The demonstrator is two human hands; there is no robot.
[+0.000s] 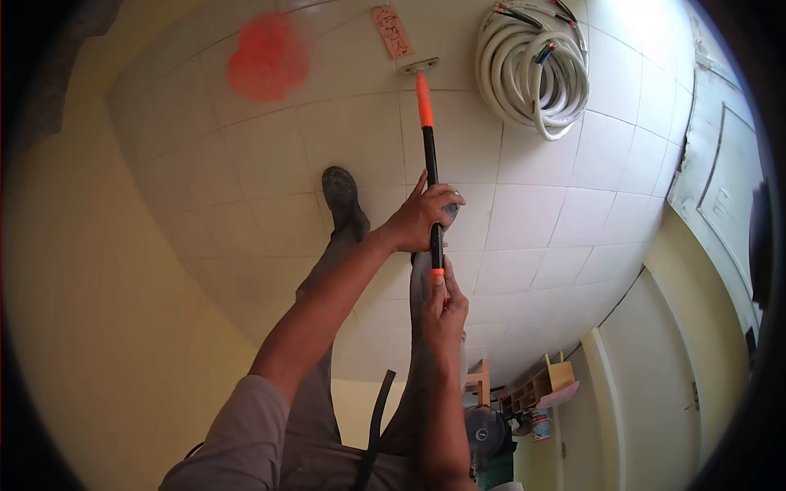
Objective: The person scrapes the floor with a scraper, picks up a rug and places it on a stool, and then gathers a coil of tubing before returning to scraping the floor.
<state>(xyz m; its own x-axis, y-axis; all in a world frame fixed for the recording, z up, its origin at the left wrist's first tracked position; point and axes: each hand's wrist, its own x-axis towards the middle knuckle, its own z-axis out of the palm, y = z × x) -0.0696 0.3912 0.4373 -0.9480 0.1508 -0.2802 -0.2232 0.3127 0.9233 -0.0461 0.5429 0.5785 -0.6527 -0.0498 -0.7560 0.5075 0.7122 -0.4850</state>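
Observation:
A long black pole (431, 155) with orange sections runs up from my hands, with a flat metal head (420, 65) at its far end on the tiled floor. My left hand (419, 217) is wrapped round the black middle of the pole. Lower down, my right hand (445, 315) grips the pole by its orange lower part, the thumb lying along it. Just beyond the metal head lies a pink card (393, 33) with dark markings. To its right is a coil of white cable (532, 78) with coloured wire ends showing.
A red patch (268, 57) marks the floor at the upper left. My dark shoe (340, 190) stands left of the pole; the other is partly behind my left hand. A wooden shelf unit (536, 385) and a dark round object (485, 431) are at the lower right, near pale doors (651, 368).

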